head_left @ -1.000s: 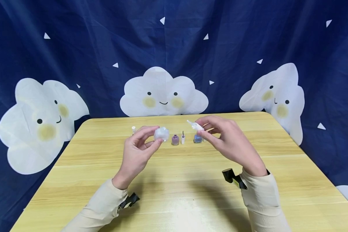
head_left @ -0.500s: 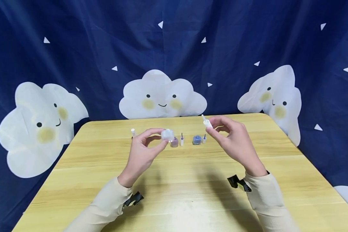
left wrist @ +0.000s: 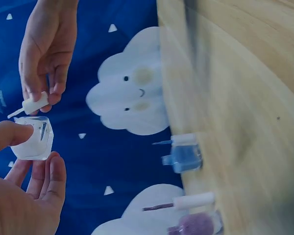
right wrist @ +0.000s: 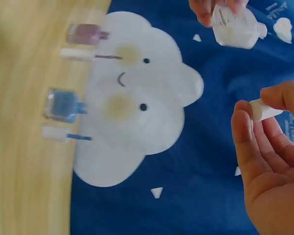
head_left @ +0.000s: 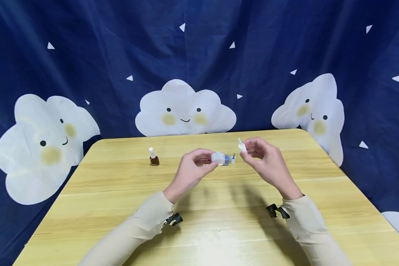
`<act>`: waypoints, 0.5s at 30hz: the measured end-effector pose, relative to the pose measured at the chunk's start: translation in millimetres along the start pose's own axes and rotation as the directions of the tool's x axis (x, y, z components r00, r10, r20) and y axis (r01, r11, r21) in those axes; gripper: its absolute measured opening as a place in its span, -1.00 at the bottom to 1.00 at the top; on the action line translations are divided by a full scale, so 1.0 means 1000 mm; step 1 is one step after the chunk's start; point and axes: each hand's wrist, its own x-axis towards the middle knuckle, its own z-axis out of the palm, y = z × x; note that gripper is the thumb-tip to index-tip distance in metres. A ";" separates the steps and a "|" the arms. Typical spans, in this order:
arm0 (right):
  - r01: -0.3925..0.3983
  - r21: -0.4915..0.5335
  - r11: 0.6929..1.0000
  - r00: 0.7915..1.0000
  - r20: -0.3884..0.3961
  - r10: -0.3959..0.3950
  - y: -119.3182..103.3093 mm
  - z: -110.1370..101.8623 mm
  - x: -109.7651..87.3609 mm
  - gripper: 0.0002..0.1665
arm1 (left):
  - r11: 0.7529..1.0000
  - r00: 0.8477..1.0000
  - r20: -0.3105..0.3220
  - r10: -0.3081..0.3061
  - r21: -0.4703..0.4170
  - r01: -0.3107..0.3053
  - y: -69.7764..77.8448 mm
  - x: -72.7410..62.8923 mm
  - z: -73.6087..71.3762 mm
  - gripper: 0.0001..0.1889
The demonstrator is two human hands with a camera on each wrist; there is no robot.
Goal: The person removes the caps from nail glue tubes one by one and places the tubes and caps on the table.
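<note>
My left hand (head_left: 193, 170) grips a small bottle of white nail polish (left wrist: 35, 142) between thumb and fingers, above the table. Just to its right, my right hand (head_left: 269, 164) pinches the white brush cap (head_left: 242, 147), whose brush points up and to the left. In the left wrist view, the brush tip lies close by the bottle's neck. Behind the white bottle in the head view, a blue nail polish bottle (head_left: 227, 160) is partly covered. Its brush cap (head_left: 233, 159) stands beside it, bristles up. The left hand hides the purple polish there.
A dark red nail polish bottle (head_left: 154, 160) with its white cap on stands at the left of the wooden table (head_left: 113, 184). The right wrist view shows the uncapped purple polish bottle (right wrist: 85, 34) and its upright brush cap (right wrist: 77, 54). A dark blue cloud-print curtain (head_left: 113, 55) hangs behind.
My left hand has carried the white bottle rightward, past the purple polish to in front of the blue one. The right hand has shifted slightly right, and its brush has swung more upright.
</note>
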 end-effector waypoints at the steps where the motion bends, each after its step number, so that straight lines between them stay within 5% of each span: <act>1: -0.005 0.006 1.000 1.000 0.009 0.005 0.004 0.001 0.000 -0.76 | 1.000 1.000 0.005 -0.005 0.002 0.005 -0.003 0.002 0.003 -0.68; 8: -0.081 0.019 0.997 0.993 0.089 0.079 0.028 0.007 0.000 -0.74 | 0.998 0.998 0.027 -0.064 0.020 0.064 -0.027 0.015 0.022 -0.70; 15: -0.152 -0.035 0.988 0.977 0.148 0.155 0.054 0.014 0.000 -0.73 | 0.975 0.993 0.015 -0.118 0.193 0.113 -0.048 0.023 0.035 -0.75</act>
